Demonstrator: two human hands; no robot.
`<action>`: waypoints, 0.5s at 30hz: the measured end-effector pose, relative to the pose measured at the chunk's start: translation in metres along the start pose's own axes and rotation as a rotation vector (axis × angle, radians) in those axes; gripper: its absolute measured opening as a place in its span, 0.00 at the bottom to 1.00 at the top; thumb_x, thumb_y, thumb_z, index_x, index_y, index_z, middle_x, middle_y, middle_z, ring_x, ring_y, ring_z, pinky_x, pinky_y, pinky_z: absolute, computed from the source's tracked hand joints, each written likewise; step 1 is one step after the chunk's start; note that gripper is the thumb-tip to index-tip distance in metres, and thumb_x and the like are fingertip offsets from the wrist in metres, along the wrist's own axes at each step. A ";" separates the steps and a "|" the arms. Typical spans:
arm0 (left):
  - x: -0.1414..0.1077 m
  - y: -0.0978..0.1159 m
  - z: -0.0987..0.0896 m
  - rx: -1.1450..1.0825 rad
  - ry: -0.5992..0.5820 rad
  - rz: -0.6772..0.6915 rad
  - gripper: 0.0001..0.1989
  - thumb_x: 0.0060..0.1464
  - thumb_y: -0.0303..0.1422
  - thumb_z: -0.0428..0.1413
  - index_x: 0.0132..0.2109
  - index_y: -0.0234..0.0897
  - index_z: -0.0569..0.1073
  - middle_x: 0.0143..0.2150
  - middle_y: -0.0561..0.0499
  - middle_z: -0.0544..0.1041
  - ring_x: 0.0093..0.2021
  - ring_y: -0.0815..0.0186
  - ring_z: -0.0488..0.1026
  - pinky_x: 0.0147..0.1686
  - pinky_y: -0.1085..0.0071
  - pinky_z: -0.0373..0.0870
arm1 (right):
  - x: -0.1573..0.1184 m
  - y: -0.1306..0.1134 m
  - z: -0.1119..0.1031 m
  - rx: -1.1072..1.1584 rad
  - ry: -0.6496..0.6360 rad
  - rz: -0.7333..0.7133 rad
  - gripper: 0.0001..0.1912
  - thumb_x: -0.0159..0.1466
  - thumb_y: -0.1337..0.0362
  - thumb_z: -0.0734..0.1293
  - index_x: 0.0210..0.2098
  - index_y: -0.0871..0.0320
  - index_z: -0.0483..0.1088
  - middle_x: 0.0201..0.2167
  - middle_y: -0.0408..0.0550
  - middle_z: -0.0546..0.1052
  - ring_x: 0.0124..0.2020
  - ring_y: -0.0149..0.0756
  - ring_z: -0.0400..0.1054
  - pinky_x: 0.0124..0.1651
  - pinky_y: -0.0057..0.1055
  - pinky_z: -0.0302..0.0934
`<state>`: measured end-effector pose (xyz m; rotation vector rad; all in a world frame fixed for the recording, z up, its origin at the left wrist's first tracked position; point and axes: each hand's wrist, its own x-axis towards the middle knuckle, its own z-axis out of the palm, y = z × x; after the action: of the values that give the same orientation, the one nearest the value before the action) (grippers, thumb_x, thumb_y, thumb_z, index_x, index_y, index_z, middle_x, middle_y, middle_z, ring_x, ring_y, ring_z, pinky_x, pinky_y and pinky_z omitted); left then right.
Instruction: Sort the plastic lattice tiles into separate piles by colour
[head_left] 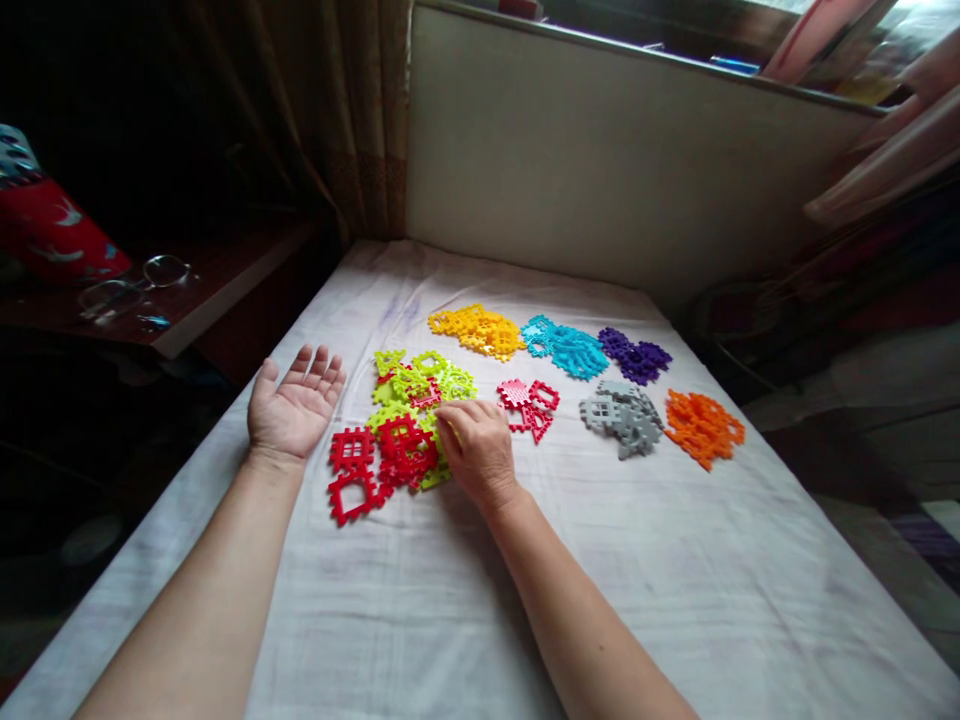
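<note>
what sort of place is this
Probably a room in a home: a curtain, glasses on a shelf, and toy-like pieces heaped on a cloth.

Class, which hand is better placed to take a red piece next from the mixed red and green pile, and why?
Probably the right hand: it is palm down over one edge of the mixed pile. The left hand is palm up to one side, apart from the pieces.
</note>
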<state>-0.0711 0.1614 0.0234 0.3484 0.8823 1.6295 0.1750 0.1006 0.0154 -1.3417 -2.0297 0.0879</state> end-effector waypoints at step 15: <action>0.003 -0.001 -0.003 0.024 -0.021 -0.004 0.17 0.59 0.48 0.50 0.41 0.43 0.76 0.51 0.48 0.81 0.57 0.59 0.74 0.53 0.62 0.74 | -0.027 -0.019 0.003 0.111 -0.143 -0.080 0.17 0.59 0.54 0.72 0.47 0.51 0.75 0.49 0.49 0.77 0.55 0.44 0.65 0.59 0.44 0.55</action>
<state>-0.0728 0.1629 0.0198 0.3798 0.8868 1.6100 0.1645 0.0703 0.0076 -1.2139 -2.1611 0.2630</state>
